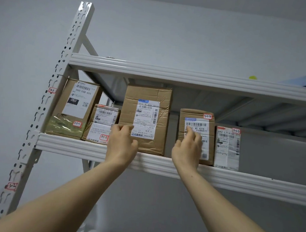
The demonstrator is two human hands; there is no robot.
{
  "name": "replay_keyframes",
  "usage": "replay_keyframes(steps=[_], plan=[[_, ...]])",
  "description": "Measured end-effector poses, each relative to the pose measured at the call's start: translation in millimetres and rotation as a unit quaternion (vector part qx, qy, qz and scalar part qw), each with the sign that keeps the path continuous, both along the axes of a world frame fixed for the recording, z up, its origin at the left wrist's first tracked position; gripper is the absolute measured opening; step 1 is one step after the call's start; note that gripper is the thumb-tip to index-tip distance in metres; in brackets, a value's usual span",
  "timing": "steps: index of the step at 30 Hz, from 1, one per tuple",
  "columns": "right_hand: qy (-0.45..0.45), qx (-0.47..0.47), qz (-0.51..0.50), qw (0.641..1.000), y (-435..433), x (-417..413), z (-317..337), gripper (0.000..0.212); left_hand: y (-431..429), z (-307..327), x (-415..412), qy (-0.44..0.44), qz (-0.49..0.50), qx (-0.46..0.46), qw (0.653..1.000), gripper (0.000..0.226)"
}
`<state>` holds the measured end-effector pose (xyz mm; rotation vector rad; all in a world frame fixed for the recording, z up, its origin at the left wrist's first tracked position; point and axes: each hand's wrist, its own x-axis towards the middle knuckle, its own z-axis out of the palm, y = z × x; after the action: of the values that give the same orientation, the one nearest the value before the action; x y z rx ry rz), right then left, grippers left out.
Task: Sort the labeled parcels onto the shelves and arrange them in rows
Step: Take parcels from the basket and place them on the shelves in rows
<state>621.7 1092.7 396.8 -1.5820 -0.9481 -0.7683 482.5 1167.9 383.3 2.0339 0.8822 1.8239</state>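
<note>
On shelf point(73, 146), left hand point(121, 144) at tall parcel point(148, 95) — right hand point(187, 151) on short parcel point(190, 114)

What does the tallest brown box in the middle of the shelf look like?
The tallest box is brown cardboard, creased and dented, with its flaps closed. It stands upright on the white metal shelf, third from the left in the row. A white shipping label with barcodes and small print covers much of its front. The left hand touches its lower left front, beside the label's bottom corner.
</note>
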Motion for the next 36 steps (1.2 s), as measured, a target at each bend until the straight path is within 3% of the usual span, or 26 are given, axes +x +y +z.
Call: replay_keyframes(steps=[3,7,13,18,24,33,36], plan=[[0.028,0.065,-0.024,0.997,-21.2,23.8,6.6,0.054,-18.7,7.7,17.9,0.010,-0.055,0.031,0.998,0.047],[0.073,0.026,-0.040,0.996,-39.4,46.6,5.5,0.054,-43.9,14.8,49.7,0.053,-0.094,0.050,0.993,0.044],[0.101,-0.059,-0.066,0.991,-54.5,65.3,-2.2,0.056,-73.7,28.7,101.5,0.112,-0.173,-0.080,0.975,0.032],[0.084,-0.129,-0.073,0.985,-60.7,71.4,-6.9,0.048,-78.3,35.1,126.3,0.099,-0.198,-0.185,0.957,0.049],[0.054,-0.152,-0.068,0.985,-59.3,65.2,-12.3,0.033,-84.9,29.8,119.2,0.069,-0.142,-0.162,0.974,0.042],[0.052,-0.152,-0.035,0.986,-42.5,52.4,-11.8,0.034,-86.1,24.5,104.4,0.060,-0.065,-0.133,0.987,0.038],[0.046,-0.129,-0.028,0.990,-44.3,56.2,-13.0,0.044,-89.1,24.3,105.6,0.041,-0.065,-0.115,0.990,0.040]])
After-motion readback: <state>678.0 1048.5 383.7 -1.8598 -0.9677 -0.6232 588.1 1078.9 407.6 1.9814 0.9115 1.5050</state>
